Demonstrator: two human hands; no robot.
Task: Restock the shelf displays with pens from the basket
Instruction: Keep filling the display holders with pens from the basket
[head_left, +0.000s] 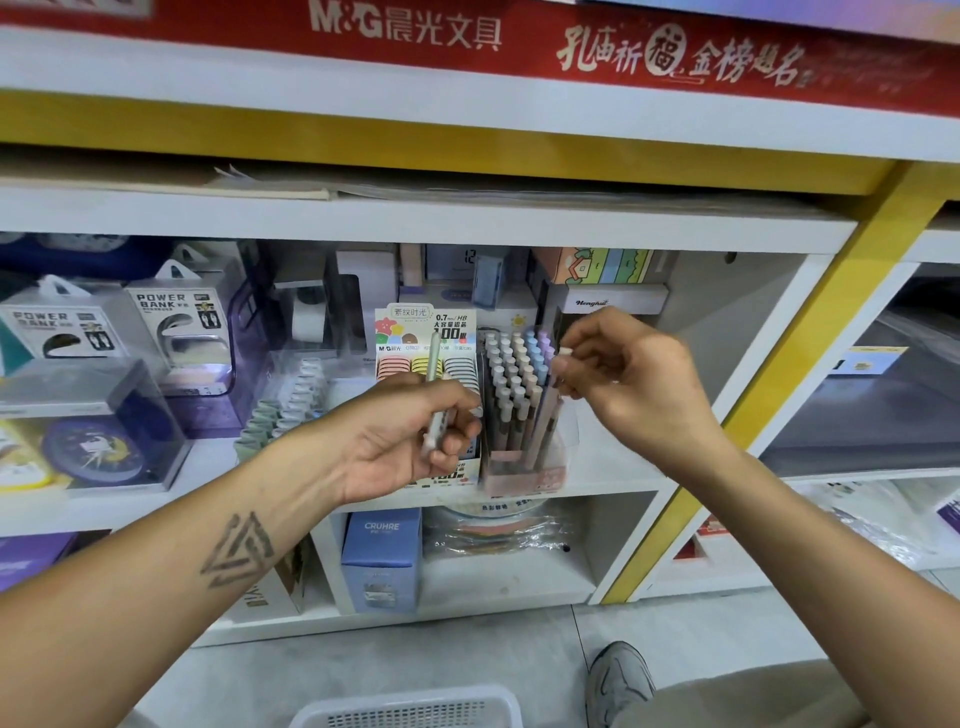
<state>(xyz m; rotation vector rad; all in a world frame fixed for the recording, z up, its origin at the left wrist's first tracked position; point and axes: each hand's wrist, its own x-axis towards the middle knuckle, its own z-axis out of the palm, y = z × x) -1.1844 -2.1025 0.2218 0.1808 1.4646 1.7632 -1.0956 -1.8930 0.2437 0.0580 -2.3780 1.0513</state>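
My left hand (410, 436) grips a pale green pen (432, 387) that stands upright in front of a lead-refill box (426, 332). My right hand (628, 379) pinches the top of a pinkish pen (545, 415) that slants into the clear pen display (519, 415) on the middle shelf. The display holds several pens with white, beige, blue and lilac caps. A white mesh basket (410, 709) sits on the floor at the bottom edge; its contents are hidden.
Power bank boxes (176, 322) and a clock box (93, 441) fill the shelf to the left. A blue box (382, 556) stands on the lower shelf. A yellow post (769, 379) divides the units. A shoe (618, 680) is on the floor.
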